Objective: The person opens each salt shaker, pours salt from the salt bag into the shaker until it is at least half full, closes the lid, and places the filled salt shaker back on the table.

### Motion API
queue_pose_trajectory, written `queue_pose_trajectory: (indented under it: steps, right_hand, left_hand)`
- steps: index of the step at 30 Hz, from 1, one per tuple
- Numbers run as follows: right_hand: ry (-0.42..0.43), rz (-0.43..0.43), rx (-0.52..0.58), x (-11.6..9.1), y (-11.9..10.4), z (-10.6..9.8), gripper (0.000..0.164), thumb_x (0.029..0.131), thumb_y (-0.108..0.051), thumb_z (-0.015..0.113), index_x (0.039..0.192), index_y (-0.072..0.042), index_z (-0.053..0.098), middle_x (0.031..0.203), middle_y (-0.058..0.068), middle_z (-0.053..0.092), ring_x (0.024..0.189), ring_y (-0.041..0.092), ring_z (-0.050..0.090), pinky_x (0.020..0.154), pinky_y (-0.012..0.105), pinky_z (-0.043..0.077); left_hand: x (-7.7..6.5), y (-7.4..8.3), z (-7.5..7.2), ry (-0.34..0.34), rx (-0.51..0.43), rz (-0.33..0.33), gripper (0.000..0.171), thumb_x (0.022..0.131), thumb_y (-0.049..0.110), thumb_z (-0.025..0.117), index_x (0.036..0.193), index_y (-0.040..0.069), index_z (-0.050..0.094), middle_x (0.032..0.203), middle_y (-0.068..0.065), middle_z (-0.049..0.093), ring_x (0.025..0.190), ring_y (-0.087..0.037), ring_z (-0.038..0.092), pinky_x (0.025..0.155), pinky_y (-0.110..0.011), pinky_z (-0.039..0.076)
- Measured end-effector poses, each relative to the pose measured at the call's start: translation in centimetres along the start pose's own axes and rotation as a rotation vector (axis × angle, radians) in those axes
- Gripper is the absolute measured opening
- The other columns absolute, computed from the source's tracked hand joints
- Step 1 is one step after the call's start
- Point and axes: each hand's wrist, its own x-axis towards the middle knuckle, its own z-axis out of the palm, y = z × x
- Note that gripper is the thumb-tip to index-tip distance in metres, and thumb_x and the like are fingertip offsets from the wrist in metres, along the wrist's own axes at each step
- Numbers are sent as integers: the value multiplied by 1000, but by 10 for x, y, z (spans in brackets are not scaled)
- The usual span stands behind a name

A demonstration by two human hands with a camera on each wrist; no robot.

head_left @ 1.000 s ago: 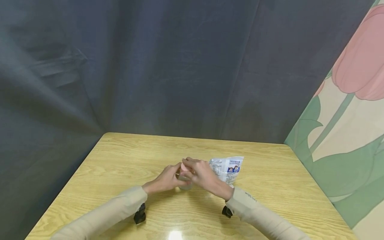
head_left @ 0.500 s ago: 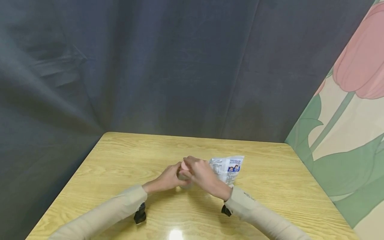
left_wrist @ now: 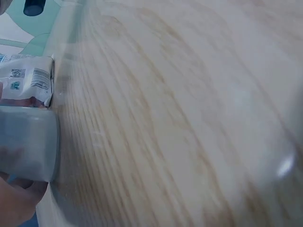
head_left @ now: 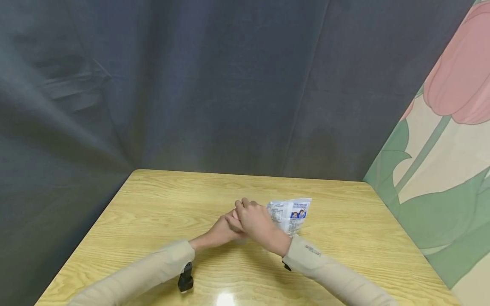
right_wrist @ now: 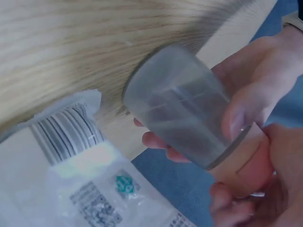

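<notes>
A translucent grey plastic jar (right_wrist: 177,101) stands tilted in the right wrist view, with a pink lid (right_wrist: 251,163) at its mouth. My left hand (head_left: 220,231) grips the jar round its body, thumb near the mouth. My right hand (head_left: 260,221) holds the pink lid, its fingers curled over it. In the head view the two hands meet and cover most of the jar and lid. The left wrist view shows the jar's base close over the table, beside the left fingers (left_wrist: 16,203).
A white printed plastic packet (head_left: 289,214) stands just right of my right hand, with a barcode and a picture on it. The wood-grain table (head_left: 172,191) runs back to a dark curtain (head_left: 229,85). A tulip-patterned wall (head_left: 440,178) lies at the right.
My left hand has shifted right and turned, closing in against the right hand. The right fingers now wrap further over the lid, which shows less. The packet has stayed in place.
</notes>
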Motion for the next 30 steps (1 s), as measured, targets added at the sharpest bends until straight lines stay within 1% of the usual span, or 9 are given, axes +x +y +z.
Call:
queue_pose_trajectory:
  steps: [2, 5, 7, 10, 15, 19, 24, 26, 30]
  right_hand:
    - [33, -10, -14, 0, 1, 4, 33, 94, -40, 59, 80, -10, 60, 67, 2, 52, 49, 15, 50, 36, 27, 45]
    - [81, -28, 19, 1, 3, 10, 25, 90, -32, 54, 75, -12, 57, 63, 1, 50, 45, 14, 46, 33, 26, 39]
    - [99, -45, 44, 1, 5, 13, 22, 88, -29, 51, 73, -13, 55, 63, 0, 49, 44, 12, 43, 33, 25, 36]
    - [104, -76, 84, 2, 8, 16, 21, 87, -28, 49, 72, -14, 53, 62, -1, 48, 44, 10, 40, 34, 24, 34]
    - [123, -122, 133, 6, 10, 18, 18, 85, -26, 50, 70, -15, 51, 60, -3, 46, 44, 8, 37, 35, 20, 33]
    - [134, -137, 150, 9, 11, 18, 19, 85, -26, 52, 70, -16, 51, 60, -4, 44, 44, 6, 35, 35, 18, 31]
    - [152, -154, 167, 8, 13, 20, 20, 84, -26, 55, 67, -17, 50, 58, -4, 43, 46, 4, 30, 36, 16, 27]
    - [161, -164, 177, 8, 14, 20, 20, 83, -25, 55, 66, -17, 48, 58, -5, 42, 46, 3, 28, 36, 16, 26]
    - [158, -171, 192, 8, 14, 21, 21, 82, -24, 52, 63, -18, 44, 57, -6, 39, 47, 2, 25, 37, 15, 25]
  left_hand:
    - [0, -1, 1, 0, -16, -5, 62, 92, 9, 72, 145, -1, 42, 138, -14, 54, 122, -25, 55, 100, -30, 48]
    - [1, -2, 2, 24, 17, -20, 60, 91, 11, 73, 144, 1, 46, 135, -11, 57, 119, -22, 57, 98, -30, 49]
    - [1, -2, 2, 40, 70, -33, 57, 90, 13, 75, 140, 2, 51, 130, -9, 61, 114, -20, 60, 95, -29, 50]
    - [3, -4, 0, 50, 188, -25, 54, 87, 17, 77, 134, 2, 56, 122, -7, 65, 106, -18, 63, 90, -27, 52]
    - [5, -7, -6, 30, 315, 30, 53, 83, 17, 80, 129, 0, 59, 116, -8, 68, 100, -17, 65, 87, -25, 53]
    - [6, -9, -11, 8, 295, 44, 49, 83, 17, 80, 125, 1, 62, 112, -6, 69, 97, -13, 64, 85, -25, 53]
    - [6, -12, -13, -34, 225, 64, 46, 86, 17, 78, 126, 2, 61, 114, -6, 68, 98, -11, 63, 86, -26, 53]
    - [6, -14, -13, -42, 201, 76, 44, 87, 17, 77, 125, 2, 62, 112, -6, 68, 97, -11, 64, 85, -27, 54]
    - [6, -15, -15, -50, 157, 72, 42, 86, 17, 78, 122, 2, 63, 109, -6, 69, 95, -10, 64, 84, -27, 55]
